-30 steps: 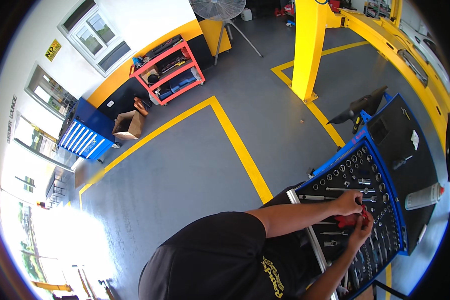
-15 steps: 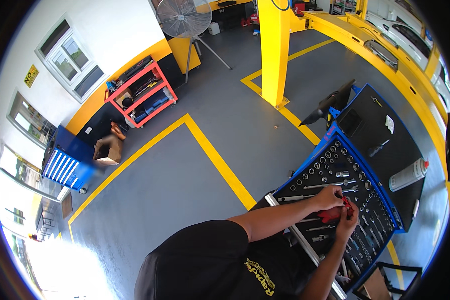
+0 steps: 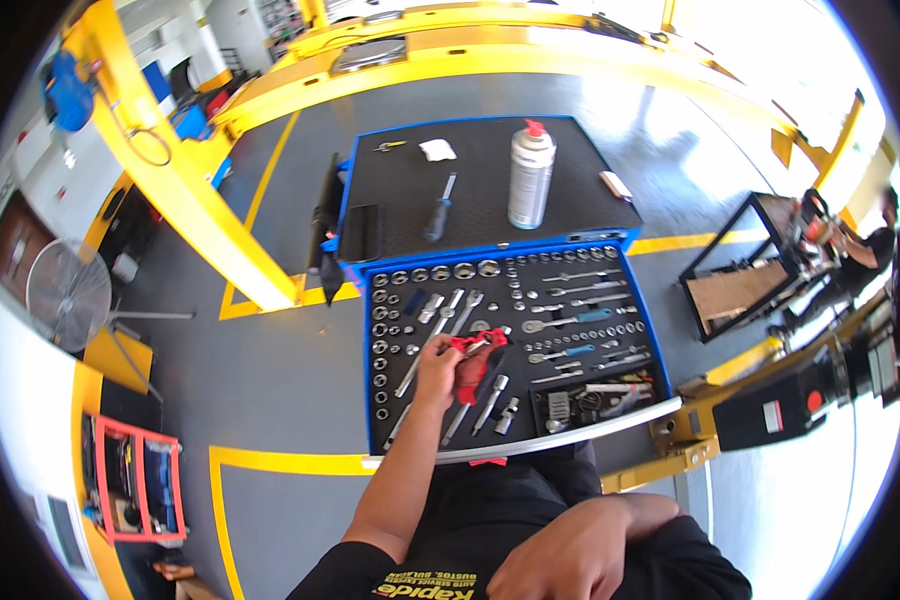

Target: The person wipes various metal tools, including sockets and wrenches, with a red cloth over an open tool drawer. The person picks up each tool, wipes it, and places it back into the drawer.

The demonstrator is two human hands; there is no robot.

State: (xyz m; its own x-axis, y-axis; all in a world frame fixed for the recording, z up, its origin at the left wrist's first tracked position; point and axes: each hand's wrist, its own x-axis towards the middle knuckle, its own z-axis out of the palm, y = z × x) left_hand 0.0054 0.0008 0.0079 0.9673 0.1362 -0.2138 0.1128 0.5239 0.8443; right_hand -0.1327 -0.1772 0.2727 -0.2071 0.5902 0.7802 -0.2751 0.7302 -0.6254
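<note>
My left hand [image 3: 436, 372] is closed on a bunched red cloth [image 3: 473, 377] above the open tool drawer [image 3: 373, 428]. A small shiny metal piece shows in the cloth's folds, too covered to name. Beneath and around the cloth lie chrome extension bars [image 3: 489, 405], sockets [image 3: 463, 271] and a universal joint [image 3: 508, 415], set in black foam. My right hand [image 3: 566, 552] is away from the drawer, bent in front of my shirt at the lower edge. Its fingers curl downward and their tips run out of the picture, so what they hold, if anything, is hidden.
On the blue cabinet's black top [image 3: 470, 215] are a spray can [image 3: 531, 178], a screwdriver [image 3: 440, 208], a phone [image 3: 364, 232] and a white scrap [image 3: 437, 150]. A yellow lift post [image 3: 185, 170] stands left, a black metal stand [image 3: 735, 285] right. Another person [image 3: 865, 250] is at far right.
My view has swung right to face the cabinet squarely. My right hand has left the red cloth and come back toward my body; my left hand keeps hold of it.
</note>
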